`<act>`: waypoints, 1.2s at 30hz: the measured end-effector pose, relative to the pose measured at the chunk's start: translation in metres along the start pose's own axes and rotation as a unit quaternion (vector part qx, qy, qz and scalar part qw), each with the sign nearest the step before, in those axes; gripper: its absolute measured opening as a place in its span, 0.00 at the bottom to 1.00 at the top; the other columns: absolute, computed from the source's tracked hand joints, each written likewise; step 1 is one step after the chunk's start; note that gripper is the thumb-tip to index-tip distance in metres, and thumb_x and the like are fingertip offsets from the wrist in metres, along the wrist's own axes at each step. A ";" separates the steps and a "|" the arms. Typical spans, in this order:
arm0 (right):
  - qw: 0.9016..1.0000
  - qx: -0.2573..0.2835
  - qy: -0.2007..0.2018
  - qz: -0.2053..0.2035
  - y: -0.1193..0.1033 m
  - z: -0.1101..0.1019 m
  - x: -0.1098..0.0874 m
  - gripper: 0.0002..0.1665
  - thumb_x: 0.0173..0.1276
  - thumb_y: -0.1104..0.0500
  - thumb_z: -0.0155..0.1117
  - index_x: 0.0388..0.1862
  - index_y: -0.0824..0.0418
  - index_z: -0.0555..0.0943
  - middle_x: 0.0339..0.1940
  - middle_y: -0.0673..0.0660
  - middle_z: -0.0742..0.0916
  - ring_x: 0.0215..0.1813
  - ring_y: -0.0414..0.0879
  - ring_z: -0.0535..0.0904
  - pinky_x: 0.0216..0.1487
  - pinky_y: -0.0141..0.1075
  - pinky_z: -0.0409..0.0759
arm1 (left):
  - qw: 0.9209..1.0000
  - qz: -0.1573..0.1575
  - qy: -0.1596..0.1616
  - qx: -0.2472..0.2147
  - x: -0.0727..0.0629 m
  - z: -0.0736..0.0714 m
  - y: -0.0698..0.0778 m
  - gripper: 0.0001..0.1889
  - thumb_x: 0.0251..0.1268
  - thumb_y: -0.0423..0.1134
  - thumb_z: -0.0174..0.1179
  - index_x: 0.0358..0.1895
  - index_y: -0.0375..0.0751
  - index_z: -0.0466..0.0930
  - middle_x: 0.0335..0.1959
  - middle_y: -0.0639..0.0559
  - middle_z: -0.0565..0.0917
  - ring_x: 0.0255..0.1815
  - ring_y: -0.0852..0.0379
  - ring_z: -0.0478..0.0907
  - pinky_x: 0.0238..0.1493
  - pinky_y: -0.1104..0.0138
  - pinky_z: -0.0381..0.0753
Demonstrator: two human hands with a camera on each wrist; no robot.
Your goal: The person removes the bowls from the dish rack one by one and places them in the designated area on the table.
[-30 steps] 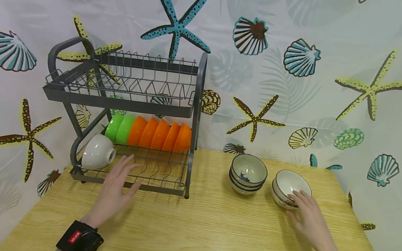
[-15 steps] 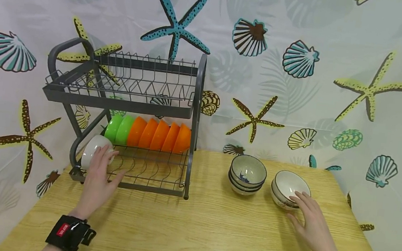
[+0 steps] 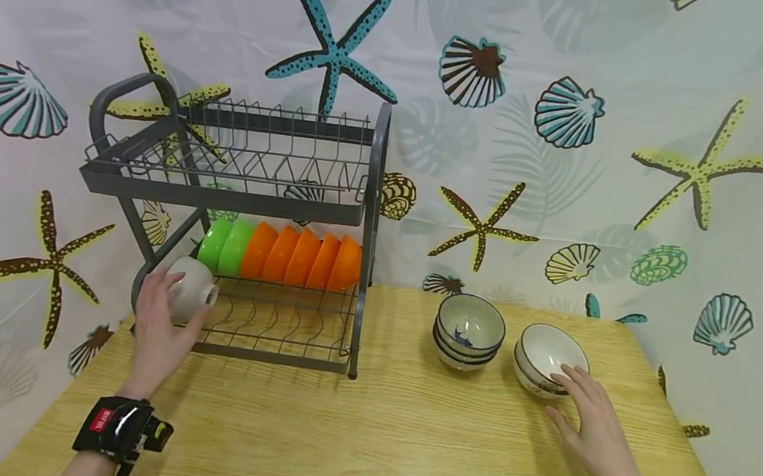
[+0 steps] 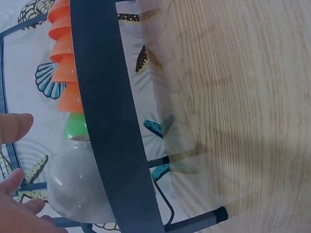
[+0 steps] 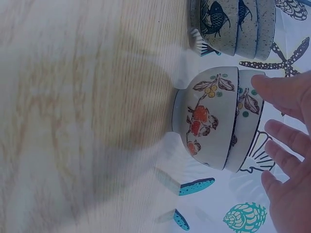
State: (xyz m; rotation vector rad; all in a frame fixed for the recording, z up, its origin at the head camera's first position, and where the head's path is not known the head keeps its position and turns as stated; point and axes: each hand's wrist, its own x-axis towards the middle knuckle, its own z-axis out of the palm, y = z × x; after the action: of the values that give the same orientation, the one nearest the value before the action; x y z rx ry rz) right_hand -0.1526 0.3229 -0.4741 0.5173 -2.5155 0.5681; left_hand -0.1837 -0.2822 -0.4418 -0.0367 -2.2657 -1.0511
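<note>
In the head view my left hand is at the left end of the rack's lower tier, fingers spread along the left side of a white bowl lying on its side. Its thumb is apart from the bowl's foot. The left wrist view shows the fingers beside the bowl's rounded wall. My right hand hovers at the near right rim of two nested white bowls, fingers loosely bent, thumb lower and apart. A floral pattern with orange fruit decorates these bowls in the right wrist view.
The dark two-tier dish rack stands on the wooden table. Green bowls and several orange bowls line its lower tier at the back. A stack of fish-patterned bowls stands left of the white pair.
My left hand has moved left, from in front of the rack's lower tier, across the white bowl, to its left side. The right hand has stayed almost still at the white bowls.
</note>
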 end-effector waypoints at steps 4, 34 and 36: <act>1.000 -0.001 0.002 0.000 0.000 -0.001 -0.001 0.33 0.51 0.72 0.77 0.58 0.67 0.79 0.63 0.72 0.79 0.66 0.72 0.69 0.65 0.67 0.66 | 0.998 -0.061 -0.012 -0.016 0.004 -0.003 -0.003 0.37 0.64 0.32 0.65 0.73 0.29 0.57 0.79 0.27 0.51 0.79 0.25 0.47 0.66 0.22 0.56; 1.000 -0.004 0.003 0.004 -0.001 -0.002 -0.001 0.32 0.50 0.72 0.78 0.56 0.66 0.80 0.62 0.72 0.79 0.66 0.73 0.69 0.62 0.67 0.68 | 0.975 -0.212 -0.058 -0.039 0.029 -0.009 -0.021 0.36 0.74 0.50 0.57 0.74 0.27 0.60 0.70 0.24 0.68 0.70 0.28 0.67 0.67 0.31 0.68; 1.000 -0.004 0.003 0.003 -0.001 -0.002 -0.001 0.32 0.50 0.72 0.78 0.56 0.67 0.80 0.62 0.72 0.80 0.66 0.73 0.69 0.62 0.67 0.68 | 0.975 -0.208 -0.063 -0.041 0.030 -0.010 -0.022 0.35 0.75 0.49 0.57 0.73 0.26 0.62 0.69 0.23 0.69 0.68 0.28 0.69 0.67 0.32 0.69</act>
State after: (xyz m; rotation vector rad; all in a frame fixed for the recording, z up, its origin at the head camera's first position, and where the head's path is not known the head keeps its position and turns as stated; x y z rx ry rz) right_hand -0.1506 0.3228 -0.4730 0.5040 -2.5133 0.5599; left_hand -0.2086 -0.3111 -0.4357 0.3608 -2.4004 -1.3908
